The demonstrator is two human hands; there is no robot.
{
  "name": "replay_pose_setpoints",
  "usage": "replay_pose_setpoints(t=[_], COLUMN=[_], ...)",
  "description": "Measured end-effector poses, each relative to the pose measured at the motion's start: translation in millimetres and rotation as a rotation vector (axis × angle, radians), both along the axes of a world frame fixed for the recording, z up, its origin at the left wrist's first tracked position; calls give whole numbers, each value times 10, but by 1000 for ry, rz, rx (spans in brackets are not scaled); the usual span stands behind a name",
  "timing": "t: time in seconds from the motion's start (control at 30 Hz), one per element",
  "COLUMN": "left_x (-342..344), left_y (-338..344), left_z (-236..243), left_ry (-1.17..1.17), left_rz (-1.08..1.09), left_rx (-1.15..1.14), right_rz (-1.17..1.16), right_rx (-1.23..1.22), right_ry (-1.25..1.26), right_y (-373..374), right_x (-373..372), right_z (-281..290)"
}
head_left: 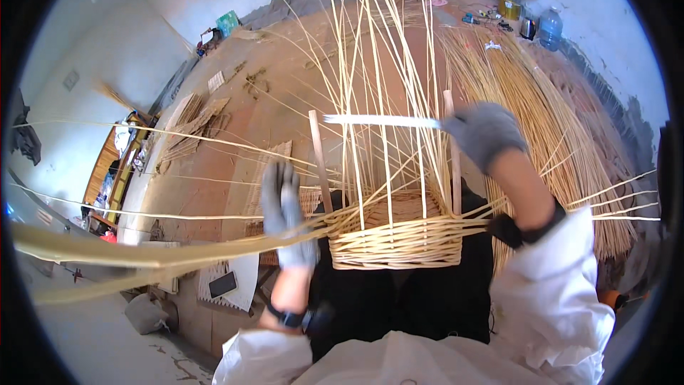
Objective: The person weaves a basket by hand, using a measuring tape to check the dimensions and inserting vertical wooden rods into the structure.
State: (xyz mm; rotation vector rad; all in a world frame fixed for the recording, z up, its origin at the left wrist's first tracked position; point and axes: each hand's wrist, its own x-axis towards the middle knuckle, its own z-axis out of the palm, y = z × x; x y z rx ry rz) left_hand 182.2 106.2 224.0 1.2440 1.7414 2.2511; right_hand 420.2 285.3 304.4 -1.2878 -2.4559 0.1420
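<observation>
A partly woven wicker basket [395, 249] rests on my dark-clothed lap, with tall pale rods rising from it, long weavers spreading sideways and a wooden post [317, 157] at either side. My gloved right hand [486, 132] is closed on a long, flat white bar [377, 120], held level across the upright rods near the tops of the posts. My gloved left hand [283, 214] is left of the basket, its fingers stretched upward, among weavers that cross it; whether it touches them firmly I cannot tell.
Long bundles of willow rods [577, 164] lie on the right floor. A phone [222, 284] rests on a pale sheet at lower left. A wooden shelf with clutter [100, 178] is by the left wall; a water jug [549, 28] and kettle [528, 26] stand at back right.
</observation>
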Motion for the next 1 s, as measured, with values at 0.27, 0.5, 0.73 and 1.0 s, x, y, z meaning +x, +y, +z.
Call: replay_pose_setpoints(t=[0.27, 0.5, 0.73, 1.0], left_x=[-677, -670, -590, -556], left_y=[1176, 1148, 1114, 1029], left_z=[-179, -237, -131, 14], left_ry=[-143, -104, -175, -422], left_rz=[-17, -52, -24, -150], left_rx=[-463, -368, -417, -275], right_rz=[-44, -95, -109, -86], right_rx=[-221, -93, -4, -283], right_ry=[-167, -149, -78, -28], right_y=[434, 1051, 1195, 779], right_x=[-724, 494, 530, 481], right_z=[167, 70, -270, -40])
